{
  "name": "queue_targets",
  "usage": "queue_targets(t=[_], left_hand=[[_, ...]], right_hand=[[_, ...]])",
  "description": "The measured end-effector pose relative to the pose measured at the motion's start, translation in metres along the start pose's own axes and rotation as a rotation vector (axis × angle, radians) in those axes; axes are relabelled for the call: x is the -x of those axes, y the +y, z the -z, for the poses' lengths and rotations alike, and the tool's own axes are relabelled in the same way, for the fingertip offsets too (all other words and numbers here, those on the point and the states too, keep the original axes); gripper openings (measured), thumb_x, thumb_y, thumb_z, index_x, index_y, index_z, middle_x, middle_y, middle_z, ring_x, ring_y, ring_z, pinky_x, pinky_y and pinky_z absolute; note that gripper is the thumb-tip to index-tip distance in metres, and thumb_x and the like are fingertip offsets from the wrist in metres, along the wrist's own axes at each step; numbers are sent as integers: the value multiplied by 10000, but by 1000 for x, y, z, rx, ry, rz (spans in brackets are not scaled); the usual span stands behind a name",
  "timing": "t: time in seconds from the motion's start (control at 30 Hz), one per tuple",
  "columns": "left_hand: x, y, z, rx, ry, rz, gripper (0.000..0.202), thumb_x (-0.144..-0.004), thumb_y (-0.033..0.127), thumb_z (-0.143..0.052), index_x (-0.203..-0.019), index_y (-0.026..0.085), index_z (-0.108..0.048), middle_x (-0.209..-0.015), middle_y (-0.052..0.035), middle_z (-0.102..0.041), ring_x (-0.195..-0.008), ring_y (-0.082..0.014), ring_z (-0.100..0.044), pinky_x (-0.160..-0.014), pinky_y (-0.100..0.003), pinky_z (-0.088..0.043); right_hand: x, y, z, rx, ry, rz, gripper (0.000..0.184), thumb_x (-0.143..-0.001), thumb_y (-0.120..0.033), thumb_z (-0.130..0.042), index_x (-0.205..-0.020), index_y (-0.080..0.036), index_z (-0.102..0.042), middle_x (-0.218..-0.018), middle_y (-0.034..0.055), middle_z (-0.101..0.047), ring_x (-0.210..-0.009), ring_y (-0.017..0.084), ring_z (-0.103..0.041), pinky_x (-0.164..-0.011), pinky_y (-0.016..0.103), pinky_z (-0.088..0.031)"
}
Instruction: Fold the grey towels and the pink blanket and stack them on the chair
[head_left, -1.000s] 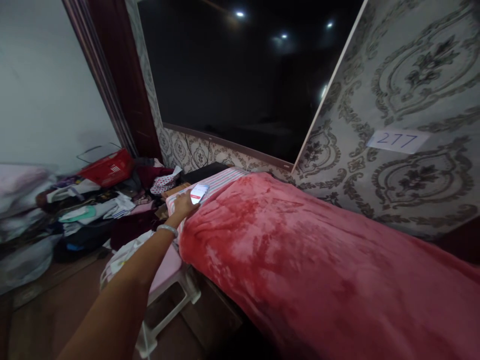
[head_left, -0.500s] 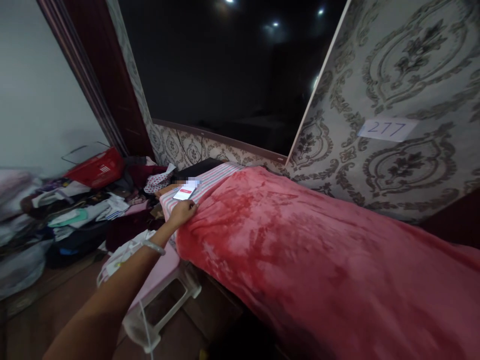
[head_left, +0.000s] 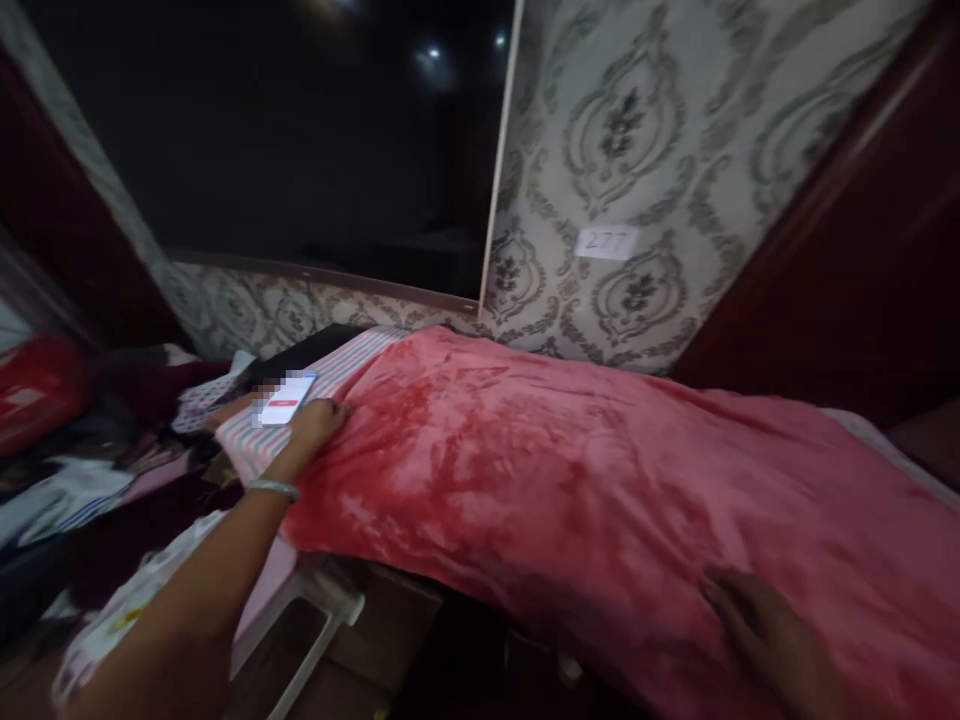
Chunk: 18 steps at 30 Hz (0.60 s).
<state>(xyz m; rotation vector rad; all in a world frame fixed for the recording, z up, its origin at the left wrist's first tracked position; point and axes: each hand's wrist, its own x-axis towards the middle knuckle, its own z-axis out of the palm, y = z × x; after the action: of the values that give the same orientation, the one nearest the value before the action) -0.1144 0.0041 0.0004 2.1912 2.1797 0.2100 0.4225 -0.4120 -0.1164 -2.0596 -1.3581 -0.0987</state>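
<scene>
A red plush blanket (head_left: 525, 450) with a mottled pattern lies spread over a long surface. At its left end my left hand (head_left: 319, 422), a bracelet on the wrist, has its fingers curled closed on the blanket's edge. Just beyond that hand lies a lit phone (head_left: 291, 400), resting on a striped cloth (head_left: 341, 362) that shows from under the blanket. My right hand (head_left: 772, 630) is at the near side, low on the right, over the blanket. Its fingers are bent loosely and apart, and dim light blurs the detail.
A pink-topped plastic stool (head_left: 274, 580) stands at the near left. Piled clothes (head_left: 75, 500) and a red basket (head_left: 41, 395) lie farther left. Behind the blanket are a large television (head_left: 300, 150) and a patterned wall with a paper marked 277 (head_left: 606, 242).
The view has swung to the right, so the television and clothes have shifted left. My right hand has come into view over the blanket. My left hand stays at the blanket's left end.
</scene>
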Motion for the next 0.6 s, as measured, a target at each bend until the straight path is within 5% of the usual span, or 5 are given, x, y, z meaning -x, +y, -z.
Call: queue_targets(t=[0.13,0.37,0.5,0.6], left_hand=[[-17,16,4,-27,43,-10,455,-965,390,-391,-1065,92,-720,-1100,-245,-745,-1056,-347,-709,-799,-367,-530],[-30,12,32,-5,127,142,385,-989,350,-328,-1156,116,-584,-1168,-187,-736,-1059,-303,-703,-725,-316,-514],[-23,7,32,-34,52,119,316,-958,356,-345,-1058,177,-585,-1195,-183,-739,-1091,-287,-702,-773,-317,-522],[-11,8,33,-17,39,139,359,-979,330,-246,-1035,275,-596,-1064,-87,-782,-1096,-272,-699,-807,-344,-538]], right_hand=[[-7,-14,3,-45,14,-69,473,-840,-639,-489,-843,-246,-751,-941,124,-775,-885,338,-741,-819,496,-625],[-11,-26,17,-167,71,-60,457,-860,-639,-484,-804,-257,-729,-890,108,-764,-858,308,-734,-845,457,-613],[-5,-27,8,-198,32,-84,439,-868,-608,-499,-809,-251,-747,-920,113,-768,-876,307,-729,-839,450,-603],[-3,-30,6,-230,36,-77,406,-908,-559,-503,-818,-243,-742,-916,110,-757,-878,289,-718,-822,421,-589]])
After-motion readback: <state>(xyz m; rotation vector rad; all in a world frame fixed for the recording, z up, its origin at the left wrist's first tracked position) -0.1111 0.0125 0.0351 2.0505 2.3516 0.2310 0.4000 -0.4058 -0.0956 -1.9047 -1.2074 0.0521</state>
